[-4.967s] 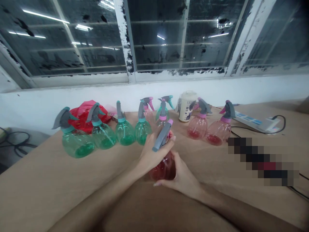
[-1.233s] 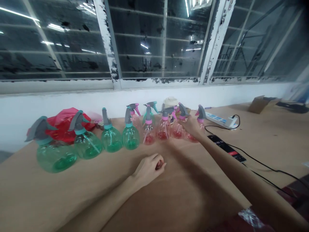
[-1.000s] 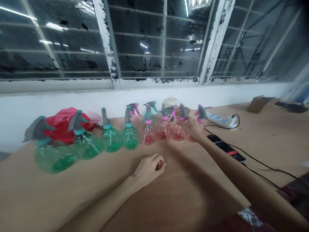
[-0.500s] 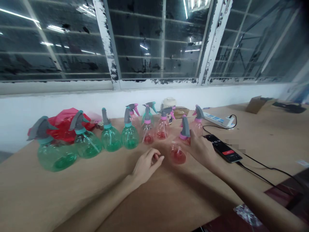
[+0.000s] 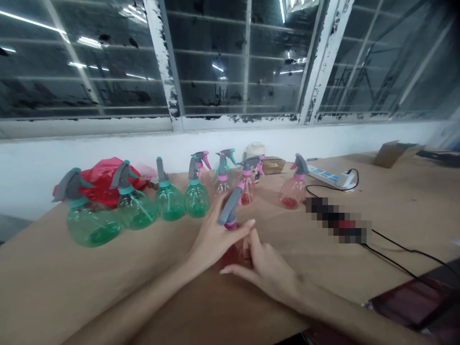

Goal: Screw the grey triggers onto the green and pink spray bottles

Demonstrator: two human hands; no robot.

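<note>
A pink spray bottle [image 5: 230, 220] with a grey trigger head stands on the brown table [image 5: 108, 287] right in front of me. My left hand [image 5: 212, 239] is closed round its neck just under the pink collar. My right hand [image 5: 264, 266] cups the red-tinted body from the right. Behind it runs a row of green spray bottles [image 5: 168, 199] on the left and pink spray bottles [image 5: 246, 184] toward the middle. One more pink bottle [image 5: 293, 189] stands apart on the right.
A red plastic bag [image 5: 98, 179] lies behind the green bottles. A white cup [image 5: 254, 151] and a power strip [image 5: 328, 176] sit near the wall. A black cable [image 5: 402, 247] crosses the table at right. A cardboard box [image 5: 393, 151] is far right.
My right hand drew a pink bottle from the back row toward me. My left hand, resting curled on the table before, now grips that bottle's neck.
</note>
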